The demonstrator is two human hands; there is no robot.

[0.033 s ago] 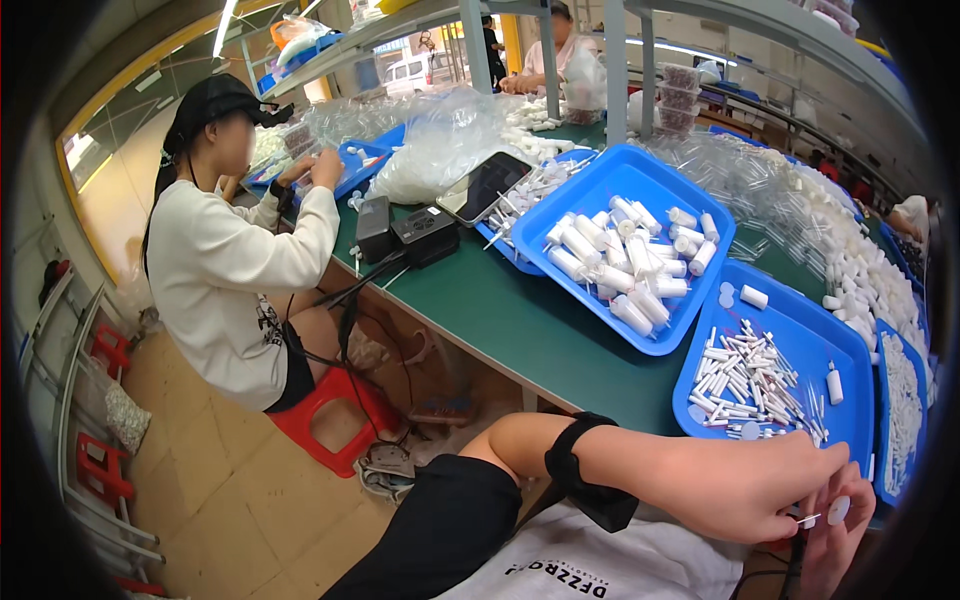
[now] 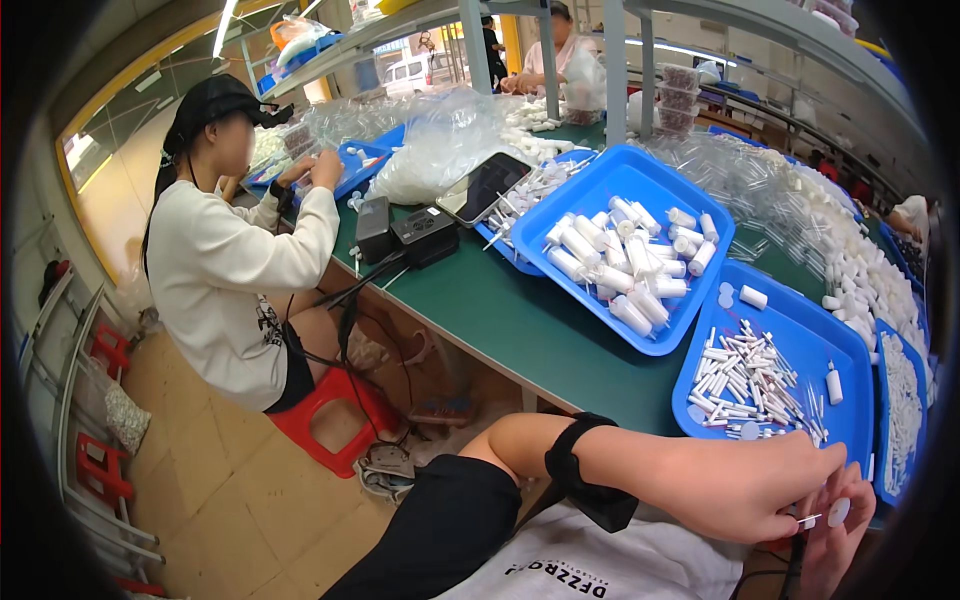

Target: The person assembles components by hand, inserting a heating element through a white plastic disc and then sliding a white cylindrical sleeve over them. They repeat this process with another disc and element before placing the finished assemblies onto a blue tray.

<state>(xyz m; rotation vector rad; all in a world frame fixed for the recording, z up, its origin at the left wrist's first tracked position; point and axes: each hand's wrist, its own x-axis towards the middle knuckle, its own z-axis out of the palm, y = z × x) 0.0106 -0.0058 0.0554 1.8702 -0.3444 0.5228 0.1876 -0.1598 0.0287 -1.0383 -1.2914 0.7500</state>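
Note:
My left hand [image 2: 755, 485] reaches across at the lower right, a black band on its wrist. Its thumb and fingers are closed on a small white piece with a thin metal pin [image 2: 810, 518]. Beside it my right hand [image 2: 835, 548] pinches a small round white disc [image 2: 838, 511] with its fingertips. The two hands are close together, just off the near edge of a blue tray [image 2: 850, 345]. That tray holds many slim white sticks with metal pins [image 2: 745, 375], a few discs and a couple of white cylinders [image 2: 754, 296].
Another blue tray [image 2: 540, 215], heaped with white cylinders [image 2: 620, 255], overlaps the work tray. Further right lies a tray of small white parts [image 2: 900, 400]. Black adapters [image 2: 425, 232] and a phone [image 2: 490, 185] rest on the green table [image 2: 470, 310]. A co-worker [image 2: 240, 250] sits at left; shelf posts [image 2: 613, 75] stand behind.

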